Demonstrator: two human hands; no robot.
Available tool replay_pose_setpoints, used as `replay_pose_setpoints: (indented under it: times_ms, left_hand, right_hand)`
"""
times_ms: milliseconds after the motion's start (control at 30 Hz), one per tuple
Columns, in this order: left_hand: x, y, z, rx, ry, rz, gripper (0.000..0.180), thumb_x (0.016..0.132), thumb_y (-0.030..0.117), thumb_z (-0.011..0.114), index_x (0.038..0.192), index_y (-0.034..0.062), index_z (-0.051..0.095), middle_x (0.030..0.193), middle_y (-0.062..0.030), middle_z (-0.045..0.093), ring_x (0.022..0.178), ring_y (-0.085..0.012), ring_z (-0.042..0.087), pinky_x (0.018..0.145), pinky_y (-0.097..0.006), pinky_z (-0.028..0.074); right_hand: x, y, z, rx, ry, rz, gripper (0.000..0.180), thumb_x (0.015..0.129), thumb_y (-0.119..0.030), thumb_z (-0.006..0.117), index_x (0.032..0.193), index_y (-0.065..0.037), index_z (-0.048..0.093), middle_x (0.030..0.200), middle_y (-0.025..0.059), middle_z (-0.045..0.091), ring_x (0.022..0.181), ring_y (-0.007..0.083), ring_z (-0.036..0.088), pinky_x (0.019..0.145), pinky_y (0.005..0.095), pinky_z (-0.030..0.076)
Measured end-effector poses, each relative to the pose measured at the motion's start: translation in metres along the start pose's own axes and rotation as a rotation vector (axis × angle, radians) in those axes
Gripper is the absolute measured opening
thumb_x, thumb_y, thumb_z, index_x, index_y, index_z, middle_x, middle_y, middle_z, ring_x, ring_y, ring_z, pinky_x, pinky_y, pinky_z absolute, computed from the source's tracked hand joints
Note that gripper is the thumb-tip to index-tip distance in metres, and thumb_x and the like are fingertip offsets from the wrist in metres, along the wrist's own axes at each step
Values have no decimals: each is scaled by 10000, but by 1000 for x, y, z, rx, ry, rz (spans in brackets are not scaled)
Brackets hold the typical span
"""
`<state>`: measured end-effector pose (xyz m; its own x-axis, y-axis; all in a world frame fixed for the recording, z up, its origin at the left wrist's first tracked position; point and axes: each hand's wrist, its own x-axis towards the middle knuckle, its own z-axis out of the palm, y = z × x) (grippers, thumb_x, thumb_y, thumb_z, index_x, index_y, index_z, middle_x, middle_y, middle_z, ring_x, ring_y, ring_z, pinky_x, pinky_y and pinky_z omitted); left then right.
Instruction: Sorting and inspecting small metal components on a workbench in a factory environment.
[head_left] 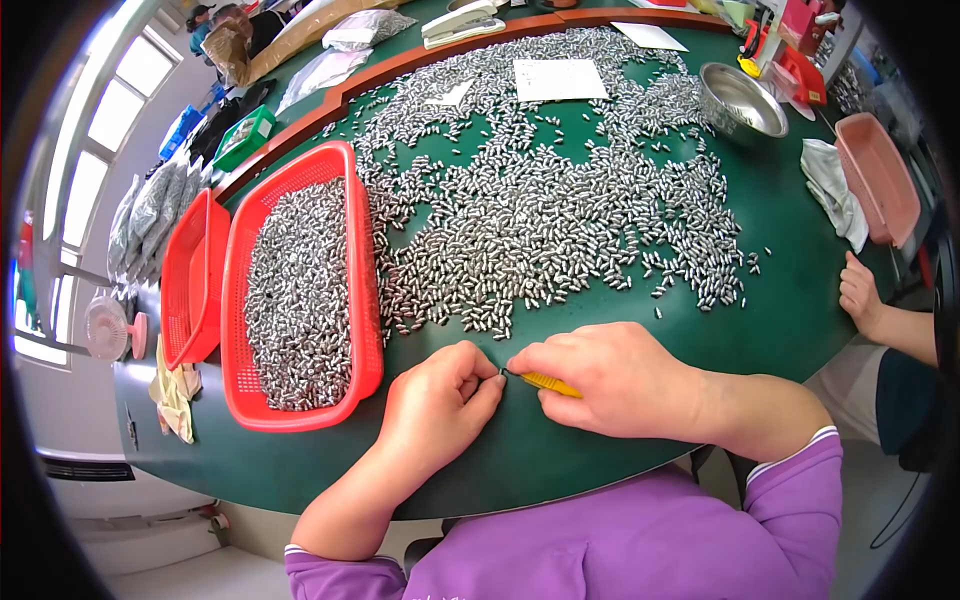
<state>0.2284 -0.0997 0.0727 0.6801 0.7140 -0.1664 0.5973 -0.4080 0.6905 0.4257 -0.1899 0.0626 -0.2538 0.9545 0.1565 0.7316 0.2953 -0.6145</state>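
Observation:
My right hand [610, 378] is closed round a yellow utility knife [552, 384], whose handle shows below the fingers. Its dark tip points left, toward my other hand. Thumb and forefinger pinched together, my left hand [437, 398] is almost touching that tip; whatever sits in the pinch is too small and hidden to name. Both hands are just above the green table [450, 470], near its front edge. Beyond them spread a great many small, silvery, bullet-shaped metal pieces [520, 225]. Left of my left hand, a red plastic basket [372, 330] holds more of these pieces.
A second red basket [190, 290] stands farther left, beside a cloth [175, 395] and a small pink fan [115, 328]. A metal bowl [742, 103] and a pink basket [880, 180] are at the right. Another person's hand [862, 298] rests at the right table edge.

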Motion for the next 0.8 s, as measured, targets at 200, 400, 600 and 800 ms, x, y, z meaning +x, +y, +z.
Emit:
replay_pose_setpoints:
  times_ms: [200,400,600,800]
  left_hand:
    - [0,-1,0,-10,-3,-15,132,832,108,701,838,39,588,712,-78,550,573,-194,541,560,-342,453]
    - [0,-2,1,-22,6,-2,134,836,102,698,834,38,580,726,-89,567,589,-221,563,568,-356,460]
    - [-1,-2,1,-24,2,18,126,841,97,689,834,39,578,741,-93,583,608,-235,579,580,-357,469]
    - [2,-3,-1,-36,-11,11,109,840,100,691,863,45,600,728,-75,571,602,-197,572,581,-339,467]
  right_hand:
    - [2,3,1,34,-1,-11,241,827,-166,622,1052,-85,593,852,83,642,810,277,655,704,413,526]
    - [5,7,-1,67,-39,-9,259,820,-168,623,1067,-92,618,884,82,657,835,286,654,729,422,526]
    - [12,7,-8,84,-126,19,285,809,-174,632,1082,-104,675,935,65,698,861,280,672,749,409,535]
    - [13,10,-14,27,215,35,343,806,-162,675,1147,-127,684,987,78,710,839,250,696,697,335,554]
